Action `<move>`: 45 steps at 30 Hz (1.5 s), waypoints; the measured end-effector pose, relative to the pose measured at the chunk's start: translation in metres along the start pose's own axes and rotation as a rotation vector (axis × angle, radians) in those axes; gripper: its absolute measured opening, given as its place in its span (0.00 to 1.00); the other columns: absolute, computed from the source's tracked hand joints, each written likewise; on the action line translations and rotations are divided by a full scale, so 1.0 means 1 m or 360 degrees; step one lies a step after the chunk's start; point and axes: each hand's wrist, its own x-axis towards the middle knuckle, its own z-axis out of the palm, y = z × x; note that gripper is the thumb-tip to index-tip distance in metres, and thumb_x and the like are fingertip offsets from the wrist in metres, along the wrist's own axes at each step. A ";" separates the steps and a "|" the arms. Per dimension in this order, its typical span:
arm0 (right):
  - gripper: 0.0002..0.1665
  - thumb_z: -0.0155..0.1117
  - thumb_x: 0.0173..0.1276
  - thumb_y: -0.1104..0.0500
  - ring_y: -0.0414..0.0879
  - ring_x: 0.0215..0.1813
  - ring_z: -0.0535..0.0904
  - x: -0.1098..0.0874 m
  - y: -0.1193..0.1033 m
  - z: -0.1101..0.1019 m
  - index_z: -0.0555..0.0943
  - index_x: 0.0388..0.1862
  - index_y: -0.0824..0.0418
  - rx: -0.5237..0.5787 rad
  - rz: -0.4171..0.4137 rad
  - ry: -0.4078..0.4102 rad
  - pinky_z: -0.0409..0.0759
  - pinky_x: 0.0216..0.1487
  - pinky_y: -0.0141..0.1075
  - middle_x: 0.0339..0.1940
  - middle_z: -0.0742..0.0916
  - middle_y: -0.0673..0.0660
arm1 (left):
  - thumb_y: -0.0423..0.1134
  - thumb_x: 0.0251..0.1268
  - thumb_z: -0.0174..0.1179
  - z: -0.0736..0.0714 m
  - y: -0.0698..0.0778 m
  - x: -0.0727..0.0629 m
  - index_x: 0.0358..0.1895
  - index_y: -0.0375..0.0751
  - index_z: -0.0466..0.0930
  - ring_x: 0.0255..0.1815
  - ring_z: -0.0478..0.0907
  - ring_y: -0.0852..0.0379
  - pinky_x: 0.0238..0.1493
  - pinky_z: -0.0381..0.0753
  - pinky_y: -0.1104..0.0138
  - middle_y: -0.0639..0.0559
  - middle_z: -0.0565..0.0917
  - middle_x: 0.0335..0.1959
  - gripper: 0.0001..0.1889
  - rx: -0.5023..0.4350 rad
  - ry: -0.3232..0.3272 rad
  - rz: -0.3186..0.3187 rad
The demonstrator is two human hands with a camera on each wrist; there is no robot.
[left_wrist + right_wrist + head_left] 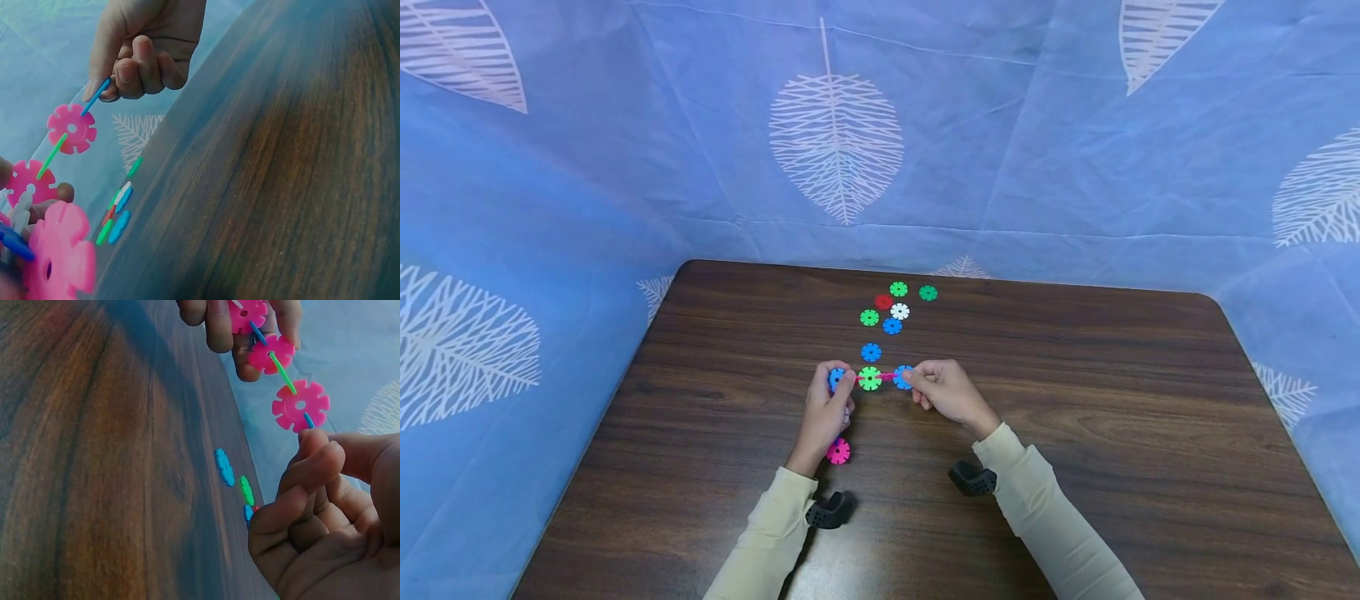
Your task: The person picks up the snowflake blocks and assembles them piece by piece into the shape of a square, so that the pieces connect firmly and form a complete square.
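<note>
Slotted plastic flower discs are joined edge to edge into a chain between the two hands. My left hand (824, 412) grips the chain near a blue disc (837, 380); a large pink disc (838, 451) hangs from it toward the wrist. In the middle, a green disc (870, 378) links two pink discs, the right-hand one (300, 405) seen flat in the right wrist view. My right hand (953, 392) pinches the blue disc (902, 377) at the chain's right end, slotted into that pink disc. White and dark blue pieces (15, 242) sit close to the left hand, partly hidden.
Beyond the hands on the brown table (1112, 400) lie loose discs: a blue one (871, 352) nearest, then another blue (892, 326), a white (900, 311), a red (883, 302) and several green ones (898, 288). A blue leaf-patterned cloth (940, 167) hangs behind.
</note>
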 end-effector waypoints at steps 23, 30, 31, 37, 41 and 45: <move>0.22 0.54 0.73 0.53 0.40 0.19 0.67 0.000 0.009 -0.006 0.77 0.29 0.72 0.0010 -0.0076 -0.0112 0.58 0.17 0.25 0.19 0.79 0.56 | 0.38 0.74 0.46 0.005 0.004 -0.002 0.51 0.34 0.62 0.15 0.62 0.62 0.12 0.61 0.76 0.50 0.66 0.19 0.11 0.0029 -0.0073 -0.0023; 0.23 0.54 0.73 0.52 0.41 0.19 0.67 0.001 0.005 -0.005 0.78 0.31 0.72 -0.0019 -0.0058 -0.0090 0.58 0.17 0.26 0.18 0.77 0.53 | 0.37 0.75 0.45 0.005 0.001 0.000 0.51 0.34 0.62 0.14 0.61 0.62 0.12 0.61 0.77 0.51 0.65 0.18 0.11 -0.0008 -0.0057 -0.0041; 0.23 0.54 0.73 0.51 0.41 0.19 0.67 0.002 0.005 -0.005 0.78 0.31 0.72 -0.0041 -0.0063 -0.0089 0.58 0.17 0.26 0.18 0.77 0.53 | 0.37 0.75 0.45 0.005 -0.001 0.001 0.52 0.34 0.62 0.14 0.61 0.62 0.12 0.61 0.76 0.51 0.65 0.18 0.11 -0.0028 -0.0056 -0.0039; 0.23 0.54 0.73 0.50 0.41 0.19 0.66 0.003 -0.002 -0.005 0.77 0.30 0.71 -0.0126 -0.0075 -0.0078 0.61 0.19 0.28 0.17 0.76 0.51 | 0.40 0.73 0.50 0.000 -0.016 0.006 0.50 0.35 0.65 0.13 0.70 0.58 0.12 0.71 0.72 0.45 0.73 0.16 0.12 0.0026 0.0006 0.0117; 0.23 0.53 0.73 0.50 0.43 0.20 0.66 0.006 -0.001 -0.007 0.76 0.29 0.70 -0.0130 -0.0051 -0.0079 0.61 0.20 0.28 0.16 0.75 0.50 | 0.37 0.71 0.52 0.001 -0.014 0.007 0.48 0.33 0.68 0.19 0.78 0.54 0.17 0.73 0.73 0.31 0.78 0.25 0.11 0.0086 0.0047 0.0145; 0.24 0.53 0.73 0.48 0.41 0.19 0.65 0.010 0.005 -0.010 0.76 0.30 0.69 -0.0113 -0.0055 -0.0093 0.61 0.20 0.29 0.16 0.74 0.50 | 0.38 0.67 0.58 0.000 -0.020 0.010 0.46 0.33 0.71 0.19 0.78 0.61 0.17 0.70 0.75 0.32 0.80 0.28 0.12 0.0111 0.0094 0.0133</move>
